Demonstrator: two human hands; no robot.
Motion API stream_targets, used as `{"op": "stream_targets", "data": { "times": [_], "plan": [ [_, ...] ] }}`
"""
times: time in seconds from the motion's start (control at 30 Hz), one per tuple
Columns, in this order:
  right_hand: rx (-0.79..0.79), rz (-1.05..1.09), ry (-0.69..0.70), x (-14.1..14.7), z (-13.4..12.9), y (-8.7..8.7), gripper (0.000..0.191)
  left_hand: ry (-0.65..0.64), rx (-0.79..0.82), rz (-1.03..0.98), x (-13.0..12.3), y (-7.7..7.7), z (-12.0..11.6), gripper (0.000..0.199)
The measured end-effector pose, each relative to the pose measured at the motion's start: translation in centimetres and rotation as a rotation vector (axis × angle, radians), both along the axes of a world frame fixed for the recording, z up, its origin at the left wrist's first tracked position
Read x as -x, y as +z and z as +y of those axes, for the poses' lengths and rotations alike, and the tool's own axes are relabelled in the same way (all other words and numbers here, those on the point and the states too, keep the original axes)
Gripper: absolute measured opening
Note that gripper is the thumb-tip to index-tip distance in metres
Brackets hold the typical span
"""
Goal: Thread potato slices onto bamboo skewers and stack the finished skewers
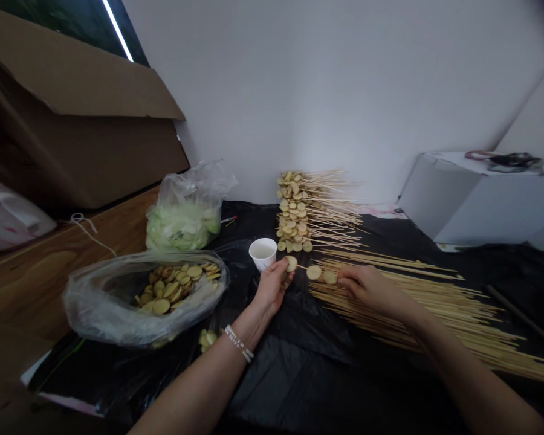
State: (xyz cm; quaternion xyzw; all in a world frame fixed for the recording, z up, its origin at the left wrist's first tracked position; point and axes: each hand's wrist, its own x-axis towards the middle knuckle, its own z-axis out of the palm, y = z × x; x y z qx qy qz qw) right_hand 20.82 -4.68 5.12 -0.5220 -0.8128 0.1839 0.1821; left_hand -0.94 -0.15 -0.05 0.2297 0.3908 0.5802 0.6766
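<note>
My left hand (274,284) pinches a round potato slice (291,264) at the tip of a thin wooden skewer (301,266). Two more slices (314,272) sit along that skewer, toward my right hand (367,289). The fingers of my right hand are closed round the skewer beside the last slice. Just behind my left hand stands a white paper cup (263,252). Beneath my right hand lies a wide spread of bare skewers (453,320). Farther back, filled potato skewers (292,211) are piled with their sticks pointing right.
At left, an open plastic bag (95,320) holds potato slices (172,287). Behind it is a bag of pale green vegetable pieces (181,226). A cardboard box (95,139) stands far left, a white box (462,193) right. Black plastic sheeting (294,374) covers the table.
</note>
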Motion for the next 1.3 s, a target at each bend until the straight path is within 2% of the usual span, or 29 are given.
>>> {"op": "stream_targets", "data": {
  "times": [0.2, 0.3, 0.57, 0.63, 0.77, 0.87, 0.97, 1.1, 1.17, 1.3],
  "plan": [
    [-0.153, -0.061, -0.067, 0.5, 0.0, -0.5, 0.025, 0.006, -0.014, 0.006, 0.0, 0.0, 0.0, 0.023],
    [-0.171, -0.048, -0.077, 0.6, -0.1, -0.7, 0.024, 0.007, -0.018, 0.005, 0.0, -0.1, 0.0, 0.023],
    [0.16, 0.125, 0.012, 0.1, 0.5, -0.9, 0.031, -0.01, -0.017, 0.02, 0.0, 0.0, -0.2, 0.022],
    [0.093, 0.097, -0.021, 0.2, 0.5, -1.0, 0.027, -0.008, -0.017, 0.021, 0.0, 0.0, -0.2, 0.022],
    [-0.159, -0.02, -0.062, 0.5, 0.3, -1.3, 0.024, -0.006, -0.013, 0.025, 0.0, 0.0, -0.2, 0.021],
    [-0.223, -0.032, -0.072, 0.8, 0.1, -1.4, 0.025, -0.011, -0.017, 0.027, 0.0, -0.1, -0.1, 0.022],
    [-0.155, 0.004, -0.066, 0.9, 0.1, -1.2, 0.024, -0.01, -0.027, 0.021, 0.1, -0.1, -0.1, 0.024],
    [0.124, 0.127, 0.012, 0.8, 0.4, -1.1, 0.03, -0.017, -0.044, 0.035, 0.1, -0.1, -0.2, 0.026],
    [0.165, 0.145, 0.003, 0.8, 0.4, -1.2, 0.03, -0.023, -0.046, 0.046, 0.1, -0.1, -0.2, 0.026],
    [-0.118, 0.024, -0.063, 1.1, 0.2, -1.5, 0.025, -0.01, -0.045, 0.059, 0.1, -0.1, -0.1, 0.027]
  ]
}}
